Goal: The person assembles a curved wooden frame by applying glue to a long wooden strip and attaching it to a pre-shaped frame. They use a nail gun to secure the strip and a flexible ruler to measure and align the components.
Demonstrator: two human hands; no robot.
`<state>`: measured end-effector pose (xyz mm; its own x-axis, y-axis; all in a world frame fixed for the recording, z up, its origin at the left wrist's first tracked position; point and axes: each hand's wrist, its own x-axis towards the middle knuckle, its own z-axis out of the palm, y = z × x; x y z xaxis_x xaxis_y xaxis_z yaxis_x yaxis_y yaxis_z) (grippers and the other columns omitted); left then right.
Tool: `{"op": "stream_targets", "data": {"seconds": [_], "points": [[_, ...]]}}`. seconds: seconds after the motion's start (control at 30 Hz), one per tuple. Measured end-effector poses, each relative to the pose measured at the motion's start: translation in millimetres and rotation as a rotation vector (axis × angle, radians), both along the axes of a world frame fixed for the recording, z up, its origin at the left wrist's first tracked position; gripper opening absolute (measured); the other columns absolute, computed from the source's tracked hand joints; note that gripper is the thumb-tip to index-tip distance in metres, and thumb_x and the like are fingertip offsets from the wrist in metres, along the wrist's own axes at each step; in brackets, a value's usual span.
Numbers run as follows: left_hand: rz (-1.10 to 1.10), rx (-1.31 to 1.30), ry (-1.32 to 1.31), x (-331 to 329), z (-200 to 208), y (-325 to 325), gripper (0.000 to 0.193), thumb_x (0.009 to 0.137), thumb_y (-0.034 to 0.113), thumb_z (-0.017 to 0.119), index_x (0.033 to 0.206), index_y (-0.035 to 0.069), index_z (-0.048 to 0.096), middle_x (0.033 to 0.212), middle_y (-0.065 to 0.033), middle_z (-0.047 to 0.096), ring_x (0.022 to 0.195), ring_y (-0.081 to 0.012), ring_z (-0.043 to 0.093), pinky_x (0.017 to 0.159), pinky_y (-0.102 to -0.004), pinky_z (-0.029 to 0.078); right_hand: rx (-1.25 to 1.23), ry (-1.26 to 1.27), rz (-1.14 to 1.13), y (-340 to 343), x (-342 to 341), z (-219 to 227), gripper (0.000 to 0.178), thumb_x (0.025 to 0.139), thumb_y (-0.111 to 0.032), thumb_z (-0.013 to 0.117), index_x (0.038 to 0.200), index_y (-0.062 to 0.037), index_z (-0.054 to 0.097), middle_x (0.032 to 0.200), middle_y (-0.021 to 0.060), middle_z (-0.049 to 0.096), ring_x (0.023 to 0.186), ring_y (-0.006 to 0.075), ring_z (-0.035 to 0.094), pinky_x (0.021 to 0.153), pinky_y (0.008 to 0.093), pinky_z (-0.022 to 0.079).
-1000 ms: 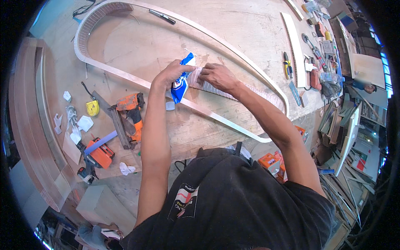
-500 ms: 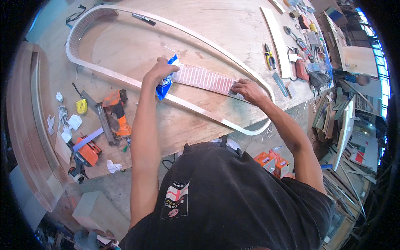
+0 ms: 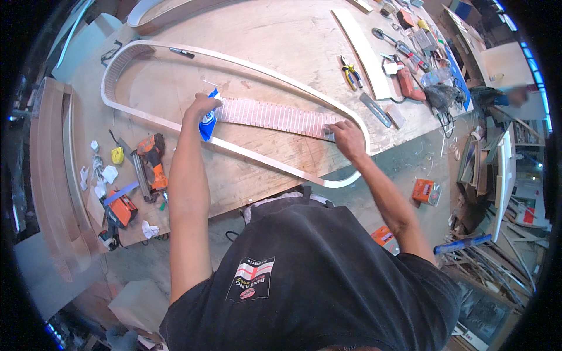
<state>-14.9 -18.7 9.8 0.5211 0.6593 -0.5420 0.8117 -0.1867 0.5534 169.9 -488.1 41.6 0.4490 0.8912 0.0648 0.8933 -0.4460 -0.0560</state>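
My left hand [image 3: 204, 106] is closed round a soft blue-and-white packet [image 3: 208, 120], held against the left end of a slotted wooden strip [image 3: 272, 118]. Pale lines run across the strip, one at each slot. At the strip's right end, my right hand [image 3: 348, 138] has its fingers pinched together. A small greyish piece shows beneath those fingers, too little to name. Strip and hands lie within or across a long rounded wooden frame [image 3: 252, 157], whose far-left bend is slotted inside. A black marker [image 3: 182, 52] lies inside this frame.
On the left of the workbench [image 3: 275, 38] lie an orange nail gun [image 3: 153, 161], a yellow tape measure [image 3: 117, 155] and crumpled paper. Pliers [image 3: 351, 75], a pale board [image 3: 363, 55] and a red drill [image 3: 408, 82] are at right. Orange boxes [image 3: 424, 191] stand on the floor.
The head view has shifted, showing more of the bench's far side. Both hands stay at the strip's ends; the strip's slotted face now shows more fully.
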Motion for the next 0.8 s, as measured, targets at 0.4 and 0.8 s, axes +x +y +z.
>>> {"op": "stream_targets", "data": {"seconds": [0.4,0.8], "points": [[-0.015,-0.112,-0.005,-5.4,11.7,-9.2,0.07,0.079,0.031,0.078,0.131,-0.007,0.051,0.114,-0.0172,0.064,0.098,-0.0258,0.065,0.086,-0.0409,0.052,0.073,-0.026,-0.437,-3.6,-37.5,8.3,0.023,0.088,-0.01,0.06,0.105,-0.0099,0.075,0.097,0.0127,0.072,0.093,0.0335,0.068,0.076,0.0469,0.058],[-0.075,-0.236,-0.13,-13.6,20.8,-5.1,0.094,0.079,0.028,0.083,0.144,-0.011,0.027,0.138,-0.0309,0.053,0.126,-0.0377,0.058,0.105,-0.0414,0.049,0.116,0.194,-0.431,199.0,-123.4,-56.0,0.013,0.084,-0.008,0.061,0.083,0.0016,0.069,0.083,0.0271,0.067,0.079,0.0444,0.069,0.068,0.0549,0.056]]}}
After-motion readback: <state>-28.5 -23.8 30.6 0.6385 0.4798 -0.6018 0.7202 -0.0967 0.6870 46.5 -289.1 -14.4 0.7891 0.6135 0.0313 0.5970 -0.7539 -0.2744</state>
